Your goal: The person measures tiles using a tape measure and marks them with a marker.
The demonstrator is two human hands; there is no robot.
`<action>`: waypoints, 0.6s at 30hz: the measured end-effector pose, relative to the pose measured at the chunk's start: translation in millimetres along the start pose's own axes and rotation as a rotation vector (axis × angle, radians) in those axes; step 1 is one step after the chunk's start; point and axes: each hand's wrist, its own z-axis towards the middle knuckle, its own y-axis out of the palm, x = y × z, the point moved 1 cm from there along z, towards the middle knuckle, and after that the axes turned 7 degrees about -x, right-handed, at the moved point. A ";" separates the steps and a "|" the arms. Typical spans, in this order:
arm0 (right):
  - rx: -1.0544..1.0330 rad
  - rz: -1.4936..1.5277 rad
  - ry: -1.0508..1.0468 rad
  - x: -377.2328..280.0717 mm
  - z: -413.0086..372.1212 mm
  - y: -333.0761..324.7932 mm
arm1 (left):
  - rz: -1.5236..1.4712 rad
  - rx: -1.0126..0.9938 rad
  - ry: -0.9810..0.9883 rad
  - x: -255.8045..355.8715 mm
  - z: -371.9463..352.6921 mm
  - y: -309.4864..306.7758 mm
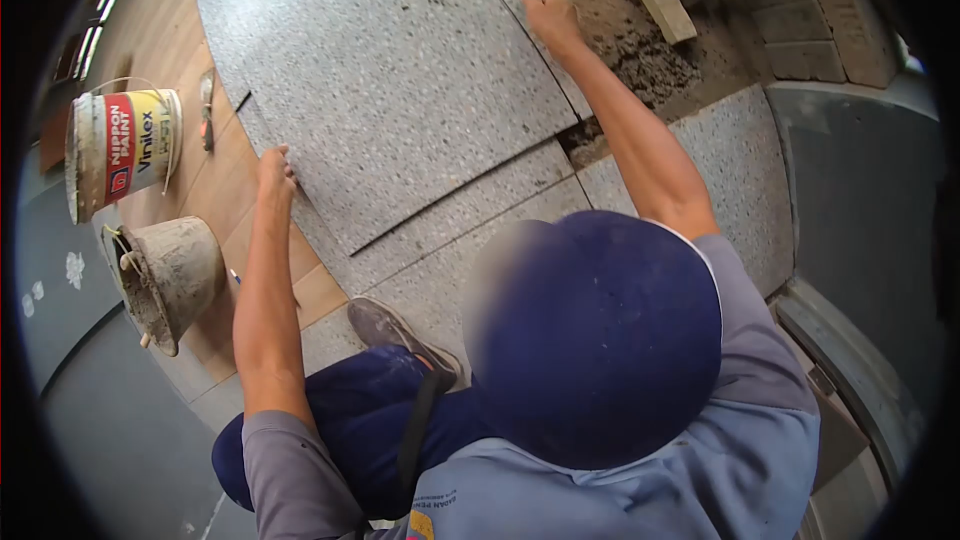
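Tile (400,70): large grey speckled slab, lying askew over the laid tiles (480,210), with its far right edge beside the mortar bed (620,35).
Risk, slip: it is held only at two edges, so it could slide out of the fingers and chip a corner on the laid tiles.
Risk, crack: lifting one side harder than the other could flex so big a slab until it breaks.
Risk, pinch: fingertips at the edge could be caught if it drops.
Left hand (272,172): fingers curled close on the near left edge, touching it — whether the tips reach under cannot be told.
Right hand (550,15): closed like a fist over the far right edge, gripping it.
Nearby: paint bucket (125,150) and mortar-caked bucket (170,275) stand well apart, to the left.
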 end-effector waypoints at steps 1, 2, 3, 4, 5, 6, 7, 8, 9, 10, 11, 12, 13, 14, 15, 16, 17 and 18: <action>-0.032 -0.014 -0.007 0.4 0.9 -4.4 | 0.045 0.006 0.005 3.4 -6.9 2.9; -0.065 -0.024 -0.022 -0.1 -0.5 -6.9 | 0.011 -0.034 0.003 4.5 -15.5 3.9; -0.066 -0.027 -0.054 9.1 0.6 -6.2 | -0.029 -0.074 0.011 8.9 -24.5 7.0; -0.068 -0.027 -0.086 22.3 -0.5 -4.7 | -0.068 -0.111 0.018 7.9 -26.8 6.1; -0.053 -0.012 -0.154 22.6 14.1 -2.4 | -0.020 -0.084 0.022 15.3 -28.3 8.2; -0.049 -0.025 -0.148 21.1 17.9 -3.3 | 0.027 -0.048 0.025 6.4 -16.2 2.5; -0.047 -0.033 -0.143 18.8 14.9 -5.0 | 0.073 -0.006 0.029 3.3 -8.0 -6.6; -0.034 -0.027 -0.143 15.7 14.0 -5.0 | 0.064 -0.014 0.052 4.8 -13.3 -6.5; -0.021 -0.024 -0.140 13.4 13.1 -6.1 | 0.056 -0.025 0.071 4.0 -18.9 -3.6; -0.038 -0.037 -0.097 14.0 12.7 -6.3 | 0.048 -0.039 0.083 -0.5 -12.0 -7.6; -0.058 -0.053 -0.049 11.4 13.4 -7.5 | 0.041 -0.054 0.090 -1.4 -7.5 -10.8; -0.075 -0.049 -0.016 5.9 12.5 -10.5 | 0.027 -0.042 0.097 4.8 -20.6 -7.5; -0.094 -0.048 0.021 2.1 10.0 -12.9 | 0.015 -0.031 0.098 10.7 -41.7 1.1; -0.115 -0.049 0.064 -1.1 8.0 -13.8 | 0.006 -0.022 0.093 15.2 -54.2 5.6; -0.111 -0.040 0.055 -2.7 7.4 -14.1 | 0.006 -0.040 0.091 15.6 -52.8 4.8; -0.107 -0.033 0.049 -3.6 5.6 -15.2 | 0.009 -0.060 0.087 15.0 -52.0 4.1; -0.103 -0.025 0.046 -4.1 4.3 -16.0 | 0.013 -0.081 0.082 14.2 -50.9 3.5; -0.107 -0.030 0.045 -3.0 4.2 -15.8 | 0.029 -0.069 0.071 12.9 -47.0 2.1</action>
